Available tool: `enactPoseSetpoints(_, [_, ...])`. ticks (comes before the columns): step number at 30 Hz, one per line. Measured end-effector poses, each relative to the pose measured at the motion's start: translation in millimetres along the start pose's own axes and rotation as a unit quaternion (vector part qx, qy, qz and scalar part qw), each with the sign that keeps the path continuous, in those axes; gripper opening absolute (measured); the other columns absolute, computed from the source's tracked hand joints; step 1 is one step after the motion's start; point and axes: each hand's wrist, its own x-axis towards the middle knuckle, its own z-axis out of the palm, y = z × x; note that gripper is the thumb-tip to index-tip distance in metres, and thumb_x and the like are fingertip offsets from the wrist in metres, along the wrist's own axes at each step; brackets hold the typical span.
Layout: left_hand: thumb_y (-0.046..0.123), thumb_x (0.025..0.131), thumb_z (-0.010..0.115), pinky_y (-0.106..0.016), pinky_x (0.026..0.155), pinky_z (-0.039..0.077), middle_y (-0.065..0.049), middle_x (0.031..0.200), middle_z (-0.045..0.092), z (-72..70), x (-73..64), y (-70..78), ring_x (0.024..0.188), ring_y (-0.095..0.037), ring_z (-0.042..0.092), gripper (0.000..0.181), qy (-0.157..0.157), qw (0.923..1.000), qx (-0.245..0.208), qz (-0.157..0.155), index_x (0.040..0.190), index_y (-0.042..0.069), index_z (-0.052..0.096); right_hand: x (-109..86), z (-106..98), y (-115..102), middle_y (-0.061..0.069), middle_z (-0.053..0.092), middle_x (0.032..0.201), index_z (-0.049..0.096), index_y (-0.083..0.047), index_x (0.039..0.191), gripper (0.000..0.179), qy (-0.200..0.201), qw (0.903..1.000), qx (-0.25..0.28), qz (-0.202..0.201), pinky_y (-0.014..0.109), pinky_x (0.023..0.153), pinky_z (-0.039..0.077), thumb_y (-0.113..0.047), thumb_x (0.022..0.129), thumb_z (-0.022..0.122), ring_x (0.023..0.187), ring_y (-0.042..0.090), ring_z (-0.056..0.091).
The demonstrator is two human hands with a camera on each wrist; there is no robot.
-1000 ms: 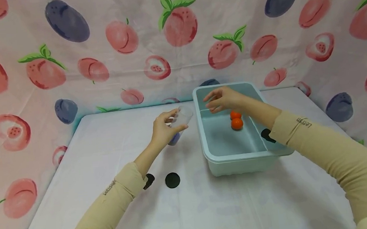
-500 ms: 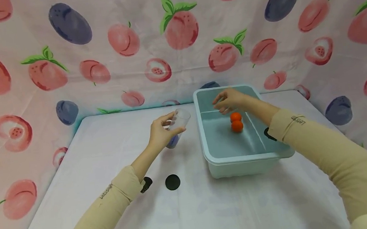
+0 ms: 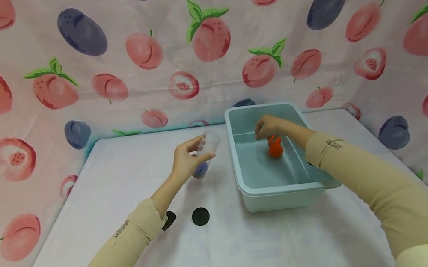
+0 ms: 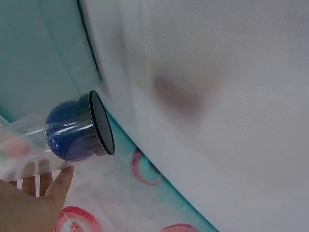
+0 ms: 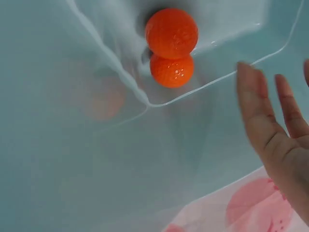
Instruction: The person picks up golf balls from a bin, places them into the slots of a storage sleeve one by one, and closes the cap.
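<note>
My left hand [image 3: 183,162] grips a clear plastic tube [image 3: 208,144] above the table, left of the bin. The tube tilts, its open end up and to the right. Inside its lower end sits a blue ball [image 4: 70,133], against a black end cap [image 4: 102,123]. Over the light blue bin [image 3: 289,188], my right hand [image 3: 269,127] reaches down with loosely bent fingers, holding nothing. Two orange balls [image 5: 171,34] lie touching on the bin floor. In the right wrist view the fingers [image 5: 258,116] are apart from them; in the head view the hand partly covers the farther ball.
A flat black disc [image 3: 200,216] lies on the white tablecloth in front of the left hand. The bin's raised rim surrounds the right hand's working space. Behind the table hangs a fruit-printed cloth [image 3: 182,85].
My right hand has moved from near the bin's left rim rightward and down toward the orange balls. The left hand keeps its hold on the tube, almost still. The head view has tilted slightly.
</note>
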Motion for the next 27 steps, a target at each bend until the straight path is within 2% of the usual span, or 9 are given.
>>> enactPoseSetpoints(4, [0.018, 0.075, 0.080, -0.045, 0.093, 0.050, -0.011, 0.126, 0.061, -0.7, -1.1, -0.6, 0.114, -0.029, 0.057, 0.061, -0.001, 1.0000, 0.000, 0.000, 0.131, 0.015, 0.057, 3.5, 1, -1, 0.017, 0.057, 0.099, 0.059, 0.006, 0.108, 0.028, 0.010, 0.9968, -0.079, 0.005, 0.041, 0.077, 0.055, -0.011, 0.086, 0.064, 0.082, 0.026, 0.057])
enactPoseSetpoints(7, [0.018, 0.075, 0.080, -0.045, 0.093, 0.050, -0.011, 0.126, 0.062, -1.4, -2.2, -1.3, 0.115, -0.029, 0.057, 0.061, -0.001, 1.0000, -0.001, -0.005, 0.132, 0.017, 0.057, 13.0, 3, 3, 0.020, 0.061, 0.102, 0.062, 0.006, 0.105, 0.030, 0.014, 0.9909, -0.134, 0.010, 0.039, 0.073, 0.055, -0.011, 0.082, 0.070, 0.080, 0.025, 0.058])
enactPoseSetpoints(10, [0.018, 0.075, 0.080, -0.045, 0.093, 0.050, -0.010, 0.127, 0.062, -2.0, -2.6, -1.7, 0.116, -0.029, 0.056, 0.061, -0.001, 1.0000, -0.001, -0.008, 0.132, 0.017, 0.057, 34.2, 2, 19, 0.020, 0.064, 0.104, 0.065, 0.003, 0.100, 0.031, 0.007, 0.9851, -0.170, 0.022, 0.037, 0.070, 0.054, -0.013, 0.076, 0.075, 0.082, 0.027, 0.059])
enactPoseSetpoints(11, [0.019, 0.075, 0.080, -0.045, 0.093, 0.050, -0.010, 0.126, 0.062, -2.2, -2.4, -1.7, 0.116, -0.029, 0.056, 0.061, -0.002, 1.0000, -0.001, -0.006, 0.132, 0.017, 0.057, 48.1, 1, 33, 0.018, 0.065, 0.098, 0.066, 0.000, 0.095, 0.030, 0.001, 0.9848, -0.174, 0.009, 0.035, 0.066, 0.054, -0.016, 0.073, 0.078, 0.077, 0.025, 0.059])
enactPoseSetpoints(14, [0.018, 0.076, 0.080, -0.046, 0.094, 0.050, -0.013, 0.127, 0.061, -2.5, -1.5, -1.1, 0.117, -0.031, 0.056, 0.061, -0.004, 1.0000, -0.002, 0.001, 0.132, 0.016, 0.056, 63.1, 0, 47, 0.017, 0.064, 0.096, 0.067, -0.001, 0.092, 0.030, -0.006, 0.9806, -0.194, 0.026, 0.036, 0.064, 0.055, -0.016, 0.070, 0.080, 0.077, 0.027, 0.060])
enactPoseSetpoints(17, [0.018, 0.076, 0.079, -0.048, 0.094, 0.049, -0.014, 0.127, 0.061, -3.0, -1.3, -0.7, 0.118, -0.032, 0.056, 0.061, -0.006, 1.0000, -0.004, 0.000, 0.132, 0.016, 0.056, 58.6, 1, 43, 0.017, 0.063, 0.097, 0.066, 0.001, 0.093, 0.028, -0.005, 0.9773, -0.208, 0.042, 0.036, 0.064, 0.055, -0.013, 0.071, 0.077, 0.079, 0.027, 0.060])
enactPoseSetpoints(19, [0.019, 0.076, 0.079, -0.049, 0.093, 0.049, -0.012, 0.127, 0.061, -3.5, -2.0, -1.0, 0.117, -0.032, 0.056, 0.061, -0.005, 1.0000, -0.004, -0.007, 0.132, 0.018, 0.056, 42.9, 3, 28, 0.019, 0.062, 0.101, 0.064, 0.004, 0.098, 0.027, -0.004, 0.9742, -0.218, 0.059, 0.038, 0.069, 0.056, -0.008, 0.075, 0.073, 0.084, 0.029, 0.059])
enactPoseSetpoints(23, [0.020, 0.076, 0.079, -0.050, 0.092, 0.050, -0.009, 0.126, 0.062, -4.5, -4.1, -2.1, 0.117, -0.031, 0.056, 0.061, -0.005, 0.9997, -0.005, -0.022, 0.132, 0.018, 0.056, 26.6, 8, 17, 0.020, 0.062, 0.101, 0.062, 0.007, 0.101, 0.027, -0.010, 0.9754, -0.211, 0.063, 0.037, 0.073, 0.056, -0.005, 0.077, 0.069, 0.088, 0.029, 0.059])
enactPoseSetpoints(27, [0.020, 0.076, 0.080, -0.049, 0.092, 0.050, -0.009, 0.126, 0.062, -5.2, -5.9, -2.6, 0.117, -0.031, 0.056, 0.062, -0.007, 0.9996, -0.007, -0.025, 0.132, 0.017, 0.056, 21.8, 10, 17, 0.023, 0.059, 0.109, 0.060, 0.006, 0.105, 0.029, -0.013, 0.9788, -0.191, 0.073, 0.042, 0.077, 0.056, -0.006, 0.079, 0.069, 0.097, 0.038, 0.062])
